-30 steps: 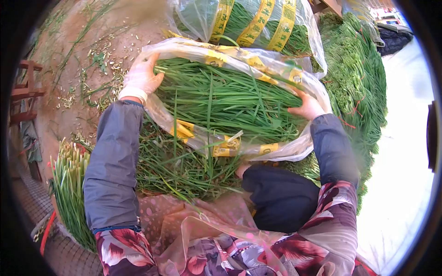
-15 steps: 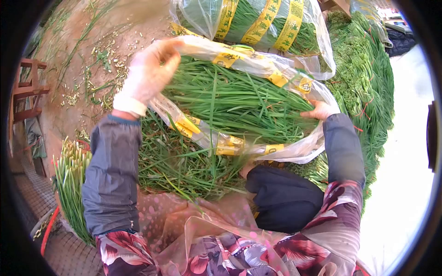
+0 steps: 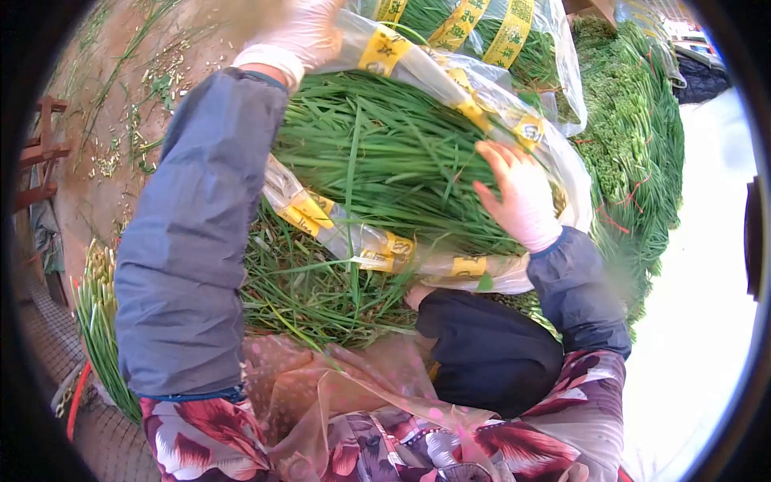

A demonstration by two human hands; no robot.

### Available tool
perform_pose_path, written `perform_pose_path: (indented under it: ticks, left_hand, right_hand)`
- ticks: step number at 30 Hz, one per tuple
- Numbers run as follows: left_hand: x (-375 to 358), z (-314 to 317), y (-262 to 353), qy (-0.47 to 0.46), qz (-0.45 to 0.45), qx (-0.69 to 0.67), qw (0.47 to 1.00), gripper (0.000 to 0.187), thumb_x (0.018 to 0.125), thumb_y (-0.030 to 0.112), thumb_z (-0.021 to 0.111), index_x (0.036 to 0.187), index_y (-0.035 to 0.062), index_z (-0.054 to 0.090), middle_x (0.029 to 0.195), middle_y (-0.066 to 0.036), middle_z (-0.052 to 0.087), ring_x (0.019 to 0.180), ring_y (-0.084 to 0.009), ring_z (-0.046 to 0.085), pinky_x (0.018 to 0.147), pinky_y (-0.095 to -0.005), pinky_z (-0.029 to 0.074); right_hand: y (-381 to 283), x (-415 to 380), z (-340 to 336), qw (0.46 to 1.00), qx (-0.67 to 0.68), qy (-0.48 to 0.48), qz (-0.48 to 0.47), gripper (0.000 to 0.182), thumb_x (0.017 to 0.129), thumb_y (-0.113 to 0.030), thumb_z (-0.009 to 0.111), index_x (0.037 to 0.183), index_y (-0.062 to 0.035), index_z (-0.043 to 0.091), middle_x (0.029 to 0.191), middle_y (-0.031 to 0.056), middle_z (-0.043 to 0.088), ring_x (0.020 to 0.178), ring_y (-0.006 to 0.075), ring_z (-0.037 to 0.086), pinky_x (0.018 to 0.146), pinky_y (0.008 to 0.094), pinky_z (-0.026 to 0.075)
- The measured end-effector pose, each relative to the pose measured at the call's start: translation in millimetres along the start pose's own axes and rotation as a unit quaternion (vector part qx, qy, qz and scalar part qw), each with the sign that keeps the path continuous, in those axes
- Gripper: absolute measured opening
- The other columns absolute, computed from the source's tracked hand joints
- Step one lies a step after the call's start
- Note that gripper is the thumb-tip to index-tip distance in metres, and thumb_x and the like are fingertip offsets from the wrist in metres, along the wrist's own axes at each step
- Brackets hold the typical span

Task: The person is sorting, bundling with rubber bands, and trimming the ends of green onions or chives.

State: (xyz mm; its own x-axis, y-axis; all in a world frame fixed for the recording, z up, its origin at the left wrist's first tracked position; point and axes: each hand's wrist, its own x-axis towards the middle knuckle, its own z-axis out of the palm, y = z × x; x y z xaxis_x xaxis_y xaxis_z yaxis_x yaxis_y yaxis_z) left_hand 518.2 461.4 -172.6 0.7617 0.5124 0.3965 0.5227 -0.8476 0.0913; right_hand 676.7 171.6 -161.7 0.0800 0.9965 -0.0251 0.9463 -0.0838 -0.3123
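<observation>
A clear plastic bag with yellow printed bands lies open before me, full of long green leaves that look like garlic chives. My left hand, in a pale glove, is closed on the bag's far left rim; its fingertips are partly hidden. My right hand, gloved too, lies open on the leaves at the bag's right end, with the fingers apart. Loose leaves are heaped in front of the bag's near edge.
Another filled bag lies behind. Bundles tied with red bands are stacked on the right. An upright bunch stands at lower left, near a red hose. Cut stem bits litter the ground. My dark-clad knee is in front.
My left hand has moved up and away, drawing the far rim with it. My right hand has come from the bag's right edge inward and now rests spread on the leaves.
</observation>
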Motion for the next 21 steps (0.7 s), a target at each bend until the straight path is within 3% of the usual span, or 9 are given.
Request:
perform_pose_path:
  ticks: [1, 3, 7, 8, 9, 10, 12, 16, 21]
  left_hand:
    - [0.4, -0.3, -7.2, 0.031, 0.028, -0.024, 0.999, 0.066, 0.073, 0.019, 0.061, 0.137, 0.0141, 0.046, 0.150, -0.020, 0.027, 0.136, -0.0433, 0.027, 0.106, -0.0584, 0.026]
    - [-9.9, -21.9, 14.5, 0.039, 0.038, -0.051, 0.997, 0.064, 0.073, 0.013, 0.060, 0.135, 0.0094, 0.045, 0.143, -0.021, 0.034, 0.132, -0.0449, 0.030, 0.106, -0.0562, 0.026]
    - [-49.1, 6.0, 60.0, 0.006, 0.103, -0.287, 0.952, 0.066, 0.075, 0.016, 0.069, 0.135, 0.0111, 0.043, 0.136, -0.015, 0.046, 0.128, -0.0376, 0.041, 0.104, -0.0587, 0.032]
    - [-68.6, 7.3, 85.4, -0.017, 0.135, -0.343, 0.929, 0.065, 0.073, 0.017, 0.070, 0.133, 0.0082, 0.045, 0.133, -0.016, 0.048, 0.127, -0.0382, 0.042, 0.104, -0.0569, 0.033]
    - [-83.3, 5.7, 111.8, -0.056, 0.136, -0.340, 0.929, 0.066, 0.073, 0.018, 0.071, 0.133, 0.0085, 0.045, 0.135, -0.016, 0.047, 0.128, -0.0386, 0.040, 0.104, -0.0581, 0.031]
    - [-97.3, 5.4, 136.6, -0.095, 0.138, -0.338, 0.926, 0.067, 0.073, 0.020, 0.071, 0.134, 0.0088, 0.045, 0.136, -0.016, 0.045, 0.130, -0.0389, 0.038, 0.105, -0.0594, 0.030]
    - [-122.3, 18.0, 169.6, -0.146, 0.135, -0.307, 0.931, 0.068, 0.073, 0.023, 0.072, 0.134, 0.0081, 0.044, 0.138, -0.015, 0.043, 0.133, -0.0396, 0.033, 0.106, -0.0615, 0.026]
    - [-157.6, 22.4, 187.7, -0.266, 0.121, -0.288, 0.912, 0.062, 0.076, 0.024, 0.070, 0.131, 0.0085, 0.048, 0.141, -0.014, 0.040, 0.135, -0.0402, 0.029, 0.107, -0.0624, 0.023]
    - [-191.0, -14.8, 171.7, -0.174, 0.032, -0.374, 0.911, 0.051, 0.075, 0.014, 0.069, 0.124, 0.0107, 0.054, 0.133, -0.012, 0.049, 0.130, -0.0409, 0.038, 0.107, -0.0570, 0.029]
  right_hand:
    - [-9.8, 12.8, 8.9, 0.996, 0.086, 0.009, -0.013, 0.044, 0.080, -0.019, 0.068, 0.121, -0.0060, 0.057, 0.112, 0.0164, 0.062, 0.105, 0.0313, 0.059, 0.091, 0.0385, 0.046]
    - [0.7, 30.7, 28.7, 0.976, 0.218, 0.016, -0.015, 0.036, 0.087, -0.022, 0.062, 0.119, -0.0051, 0.058, 0.114, 0.0163, 0.063, 0.108, 0.0322, 0.058, 0.093, 0.0378, 0.045]
    - [149.1, 24.0, 52.5, 0.917, 0.275, -0.102, 0.272, 0.054, 0.092, -0.043, 0.050, 0.128, -0.0031, 0.053, 0.121, 0.0162, 0.061, 0.116, 0.0276, 0.055, 0.099, 0.0349, 0.040]
    - [158.2, 6.7, 31.7, 0.967, 0.107, -0.139, 0.183, 0.048, 0.096, -0.038, 0.047, 0.131, -0.0060, 0.051, 0.129, 0.0148, 0.055, 0.126, 0.0240, 0.047, 0.103, 0.0328, 0.037]
    - [181.6, -15.2, 26.2, 0.967, 0.146, -0.087, 0.191, 0.050, 0.096, -0.036, 0.046, 0.135, -0.0063, 0.045, 0.138, 0.0140, 0.048, 0.130, 0.0247, 0.041, 0.106, 0.0345, 0.035]
    - [111.6, -0.7, -30.7, 0.906, -0.141, -0.303, 0.259, 0.053, 0.096, -0.034, 0.043, 0.140, -0.0053, 0.036, 0.145, 0.0128, 0.039, 0.134, 0.0244, 0.036, 0.108, 0.0348, 0.034]
    - [217.5, -68.1, 17.2, 0.949, 0.262, -0.083, 0.156, 0.058, 0.094, -0.037, 0.048, 0.142, -0.0064, 0.034, 0.145, 0.0148, 0.037, 0.133, 0.0278, 0.036, 0.107, 0.0342, 0.034]
    - [115.7, -48.3, -48.5, 0.931, -0.085, -0.306, 0.179, 0.080, 0.079, -0.047, 0.065, 0.142, -0.0077, 0.036, 0.145, 0.0178, 0.037, 0.135, 0.0307, 0.034, 0.110, 0.0344, 0.030]
    - [98.1, -78.2, -39.8, 0.929, -0.016, -0.307, 0.206, 0.106, 0.056, -0.035, 0.085, 0.143, -0.0066, 0.032, 0.139, 0.0242, 0.042, 0.129, 0.0342, 0.041, 0.106, 0.0369, 0.034]
